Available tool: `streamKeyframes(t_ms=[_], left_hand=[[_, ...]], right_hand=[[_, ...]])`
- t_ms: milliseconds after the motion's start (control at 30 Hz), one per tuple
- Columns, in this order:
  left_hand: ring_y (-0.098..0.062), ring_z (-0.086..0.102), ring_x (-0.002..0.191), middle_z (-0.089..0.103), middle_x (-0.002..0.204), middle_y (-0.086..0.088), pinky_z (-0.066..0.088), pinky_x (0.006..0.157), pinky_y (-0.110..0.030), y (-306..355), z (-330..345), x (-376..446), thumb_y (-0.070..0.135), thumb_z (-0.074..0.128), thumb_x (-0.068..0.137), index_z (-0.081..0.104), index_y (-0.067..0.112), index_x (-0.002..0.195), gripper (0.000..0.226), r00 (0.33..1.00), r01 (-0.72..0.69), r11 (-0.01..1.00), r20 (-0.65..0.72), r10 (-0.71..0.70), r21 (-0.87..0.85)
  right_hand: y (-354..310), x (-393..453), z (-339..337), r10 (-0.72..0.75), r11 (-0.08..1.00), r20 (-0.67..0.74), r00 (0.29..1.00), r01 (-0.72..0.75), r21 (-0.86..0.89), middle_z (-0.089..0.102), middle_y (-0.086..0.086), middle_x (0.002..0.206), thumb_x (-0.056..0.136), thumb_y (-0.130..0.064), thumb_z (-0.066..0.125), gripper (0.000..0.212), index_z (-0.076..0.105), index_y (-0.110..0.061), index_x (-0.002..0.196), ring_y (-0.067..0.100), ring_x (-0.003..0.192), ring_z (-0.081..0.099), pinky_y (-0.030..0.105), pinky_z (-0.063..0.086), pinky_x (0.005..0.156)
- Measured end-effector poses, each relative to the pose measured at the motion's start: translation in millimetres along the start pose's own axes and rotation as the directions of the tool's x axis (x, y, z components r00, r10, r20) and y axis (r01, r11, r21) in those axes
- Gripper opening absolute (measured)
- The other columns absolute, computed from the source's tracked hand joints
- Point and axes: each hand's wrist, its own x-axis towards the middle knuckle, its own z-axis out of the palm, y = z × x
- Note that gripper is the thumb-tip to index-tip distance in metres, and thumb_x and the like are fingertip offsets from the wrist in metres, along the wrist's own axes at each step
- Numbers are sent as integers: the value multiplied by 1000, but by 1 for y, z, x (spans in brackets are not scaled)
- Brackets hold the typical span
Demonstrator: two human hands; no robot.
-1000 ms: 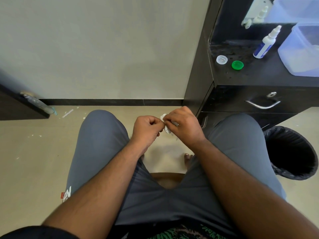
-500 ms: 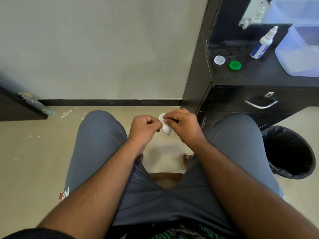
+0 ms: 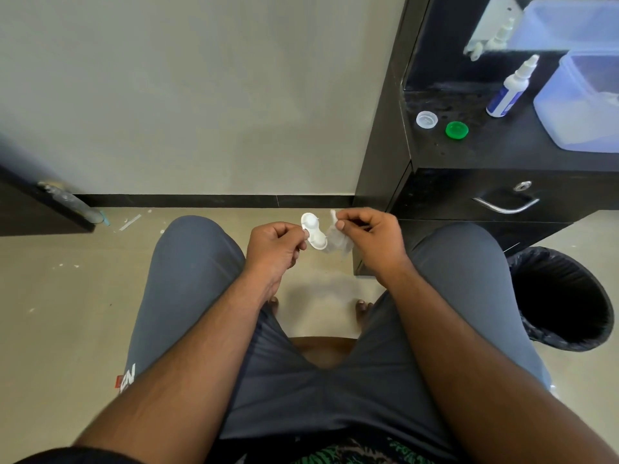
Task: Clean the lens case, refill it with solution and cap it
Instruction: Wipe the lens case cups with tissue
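My left hand pinches the white two-well lens case by its edge, above the gap between my knees. Just right of it, my right hand grips a crumpled white tissue, a small gap apart from the case. On the black dresser top lie a clear cap and a green cap. The white solution bottle with a blue label stands upright behind them.
A translucent blue plastic box sits at the right of the dresser top. Below is a drawer with a metal handle. A black-lined bin stands by my right knee. A door edge is at far left.
My hands have drawn apart: the tissue in my right hand has come off the case, and the whole case now shows in my left hand.
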Motion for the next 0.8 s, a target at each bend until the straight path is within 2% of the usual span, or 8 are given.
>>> streamKeyframes(t_ms=[67,133,300,367,467,567,700,800], left_hand=[[-12,43,46,59,55,-2,32,44,-21,0,0,0,5,65,84,69,1,76,10,1000,2,1000,21,-2,16],[-12,45,47,60,57,-2,34,43,-21,-1,2,0,6,64,85,69,1,79,10,998,-9,999,64,5,52],[-15,53,52,60,61,-7,45,45,-25,-4,4,0,-1,55,89,67,1,79,15,992,-42,996,122,33,78],[-16,55,53,61,61,-7,48,46,-26,-4,3,1,-2,56,89,67,3,77,17,992,-55,996,116,46,73],[-16,57,52,62,60,-7,50,48,-26,-6,1,2,0,61,87,68,3,77,13,994,-58,997,93,52,60],[-18,56,53,61,62,-10,50,47,-26,-7,0,3,-3,58,87,68,0,77,14,996,-59,996,76,54,66],[-18,56,51,62,60,-9,50,47,-27,-7,2,2,-2,62,85,68,3,74,14,996,-53,997,78,48,61],[-18,56,52,62,61,-10,50,48,-27,-7,2,2,-2,60,86,68,3,74,16,996,-48,997,72,43,59]], right_hand=[[0,-4,0,-146,975,74,987,156,-159,65,-8,90,84,-5,66,16,73,-14,96,12,90,58,25,49,78],[3,-8,3,-244,910,155,957,282,-305,66,-4,93,86,-6,64,16,73,-14,97,14,94,53,23,44,79],[1,-10,11,-340,764,279,898,437,-475,64,8,93,88,-2,56,20,71,-8,98,21,92,51,28,41,75],[3,-9,11,-347,739,284,894,447,-504,64,9,91,87,-2,55,20,71,-8,98,22,89,52,31,43,73],[3,-6,10,-296,750,230,927,375,-545,65,9,92,88,-4,54,22,72,-8,99,24,91,53,37,48,76],[-1,-11,15,-359,705,311,880,474,-527,65,9,89,86,-3,57,18,72,-7,95,23,87,53,32,45,71],[1,-8,13,-291,753,233,928,372,-542,65,9,92,88,-4,54,21,72,-7,99,24,92,52,38,47,76],[-1,-10,13,-335,722,307,891,452,-524,65,8,89,86,-2,56,19,72,-7,95,23,88,52,33,45,73]])
